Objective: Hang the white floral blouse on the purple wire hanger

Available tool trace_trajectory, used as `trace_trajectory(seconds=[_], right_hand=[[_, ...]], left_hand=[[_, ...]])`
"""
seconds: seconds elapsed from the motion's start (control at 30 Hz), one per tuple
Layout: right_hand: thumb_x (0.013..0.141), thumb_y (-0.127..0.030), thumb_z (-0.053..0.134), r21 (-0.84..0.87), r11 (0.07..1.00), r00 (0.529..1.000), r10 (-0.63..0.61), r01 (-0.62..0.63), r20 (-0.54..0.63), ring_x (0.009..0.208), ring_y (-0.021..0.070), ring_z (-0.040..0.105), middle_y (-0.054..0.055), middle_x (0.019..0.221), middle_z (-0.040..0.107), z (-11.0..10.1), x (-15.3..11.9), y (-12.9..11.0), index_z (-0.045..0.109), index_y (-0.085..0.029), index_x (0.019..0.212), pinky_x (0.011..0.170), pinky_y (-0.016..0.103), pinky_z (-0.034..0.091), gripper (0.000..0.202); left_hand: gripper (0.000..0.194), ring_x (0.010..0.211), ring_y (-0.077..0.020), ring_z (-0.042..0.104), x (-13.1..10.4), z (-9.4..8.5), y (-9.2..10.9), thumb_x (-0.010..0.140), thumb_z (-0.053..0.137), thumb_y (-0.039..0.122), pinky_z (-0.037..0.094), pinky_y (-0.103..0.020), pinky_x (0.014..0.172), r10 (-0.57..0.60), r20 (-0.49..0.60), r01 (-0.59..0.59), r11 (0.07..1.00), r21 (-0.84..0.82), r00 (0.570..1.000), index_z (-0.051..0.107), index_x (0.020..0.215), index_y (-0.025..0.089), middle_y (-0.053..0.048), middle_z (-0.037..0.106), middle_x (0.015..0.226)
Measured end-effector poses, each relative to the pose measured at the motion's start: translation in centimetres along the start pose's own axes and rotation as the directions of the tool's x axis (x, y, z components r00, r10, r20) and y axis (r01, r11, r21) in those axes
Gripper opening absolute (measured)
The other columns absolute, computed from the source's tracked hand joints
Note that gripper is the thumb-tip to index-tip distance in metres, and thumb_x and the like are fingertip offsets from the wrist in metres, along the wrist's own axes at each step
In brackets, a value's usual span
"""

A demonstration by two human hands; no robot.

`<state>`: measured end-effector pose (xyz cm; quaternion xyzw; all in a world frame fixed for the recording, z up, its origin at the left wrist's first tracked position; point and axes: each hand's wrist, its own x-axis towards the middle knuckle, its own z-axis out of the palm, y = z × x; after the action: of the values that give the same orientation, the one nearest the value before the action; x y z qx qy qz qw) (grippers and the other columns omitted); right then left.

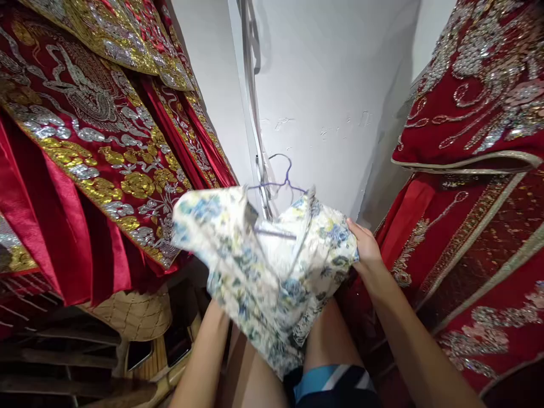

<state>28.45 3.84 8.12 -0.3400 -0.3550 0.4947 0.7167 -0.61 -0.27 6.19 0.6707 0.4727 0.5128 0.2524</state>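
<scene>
A white garment (255, 277) with blue and yellow flowers hangs on a thin purple hanger (287, 182), its V-shaped neckline facing me. The hanger's hook stands up in front of the white wall. At the garment's right shoulder, my right hand (364, 241) is closed on the cloth, the thumb near its edge. My left forearm reaches up behind the garment's left part; the cloth hides that hand and its fingers. The lower part of the garment hangs in folds above my legs.
Red embroidered garments with gold and silver sequins (97, 141) hang at the left, more red beaded ones (480, 113) at the right. A metal rail (250, 85) runs along the white wall (331, 73). At lower left stands a wooden chair (121, 357) with a quilted beige item (131, 314).
</scene>
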Motion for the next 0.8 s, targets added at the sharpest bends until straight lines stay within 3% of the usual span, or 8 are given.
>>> trace_trajectory(seconds=[0.07,0.17,0.27,0.4,0.5,0.63,0.73,0.8], right_hand=[[0.056,-0.049,0.089,0.053,0.998,1.000,-0.027,0.028,-0.015,0.076,0.0278,0.074,0.004,0.069,0.074,0.9,2.0,-0.6,0.069,-0.020,0.074,0.068,0.036,0.060,0.040],[0.055,-0.049,0.089,0.081,0.996,0.998,-0.036,0.031,0.059,0.074,0.0264,0.073,0.004,0.066,0.072,3.2,4.1,-1.1,0.068,-0.019,0.072,0.065,0.034,0.060,0.040],[0.056,-0.050,0.088,0.034,0.999,0.991,-0.036,0.032,0.129,0.074,0.0255,0.072,0.003,0.062,0.070,4.8,4.6,-1.2,0.066,-0.019,0.068,0.064,0.032,0.058,0.040],[0.067,-0.053,0.081,-0.059,0.994,0.983,-0.077,0.088,0.166,0.083,0.0241,0.070,0.004,0.074,0.071,3.5,3.8,-0.6,0.066,-0.019,0.076,0.068,0.031,0.054,0.039],[0.072,-0.054,0.075,-0.149,0.968,0.979,-0.205,0.203,0.003,0.090,0.0218,0.066,0.005,0.091,0.071,1.4,2.5,0.8,0.067,-0.019,0.089,0.072,0.030,0.052,0.040],[0.074,-0.048,0.073,-0.245,0.938,0.903,-0.314,0.247,-0.292,0.076,0.0154,0.059,0.001,0.091,0.065,0.5,-2.6,5.0,0.062,-0.024,0.100,0.066,0.028,0.047,0.037],[0.084,-0.054,0.062,-0.252,0.964,0.993,-0.106,0.090,-0.050,0.060,0.0146,0.050,0.000,0.070,0.056,2.0,-8.5,9.1,0.057,-0.024,0.078,0.059,0.029,0.044,0.032],[0.089,-0.059,0.055,-0.266,0.960,0.975,0.138,-0.089,0.174,0.057,0.0153,0.049,0.000,0.068,0.054,3.6,-11.4,11.1,0.054,-0.024,0.076,0.055,0.030,0.041,0.037]], left_hand=[[0.077,0.093,-0.0260,0.073,-1.6,-0.4,-0.9,0.097,0.016,0.065,0.058,-0.039,0.089,-0.127,-0.142,0.073,0.939,-0.335,0.982,0.073,0.099,0.012,-0.017,0.074,0.095],[0.057,0.116,-0.0304,0.067,-3.3,0.1,-3.0,0.082,0.060,0.066,0.050,-0.042,0.105,-0.430,-0.207,0.132,0.637,-0.760,0.879,0.072,0.106,0.016,-0.013,0.075,0.105],[0.057,0.128,-0.0305,0.059,-4.7,1.5,-4.6,0.070,0.083,0.043,0.040,-0.043,0.115,-0.560,-0.234,0.208,0.614,-0.761,0.795,0.068,0.120,0.020,-0.009,0.073,0.116],[0.069,0.138,-0.0283,0.050,-6.5,3.5,-5.0,0.069,0.086,0.034,0.032,-0.041,0.121,-0.547,-0.242,0.250,0.674,-0.695,0.801,0.060,0.133,0.026,-0.007,0.064,0.136],[0.075,0.144,-0.0283,0.042,-7.6,4.7,-4.7,0.070,0.085,0.037,0.029,-0.041,0.122,-0.563,-0.185,0.297,0.654,-0.695,0.805,0.056,0.138,0.027,-0.007,0.057,0.145],[0.078,0.147,-0.0263,0.037,-8.5,6.3,-4.4,0.073,0.083,0.044,0.024,-0.040,0.124,-0.569,-0.136,0.331,0.637,-0.696,0.811,0.051,0.143,0.028,-0.007,0.052,0.150],[0.078,0.147,-0.0271,0.037,-8.8,6.9,-4.2,0.076,0.080,0.048,0.021,-0.042,0.125,-0.554,-0.112,0.346,0.652,-0.675,0.825,0.051,0.144,0.025,-0.010,0.052,0.149],[0.079,0.144,-0.0302,0.041,-9.0,6.7,-4.0,0.075,0.080,0.050,0.024,-0.045,0.123,-0.535,-0.077,0.365,0.668,-0.649,0.841,0.052,0.144,0.021,-0.013,0.055,0.146]])
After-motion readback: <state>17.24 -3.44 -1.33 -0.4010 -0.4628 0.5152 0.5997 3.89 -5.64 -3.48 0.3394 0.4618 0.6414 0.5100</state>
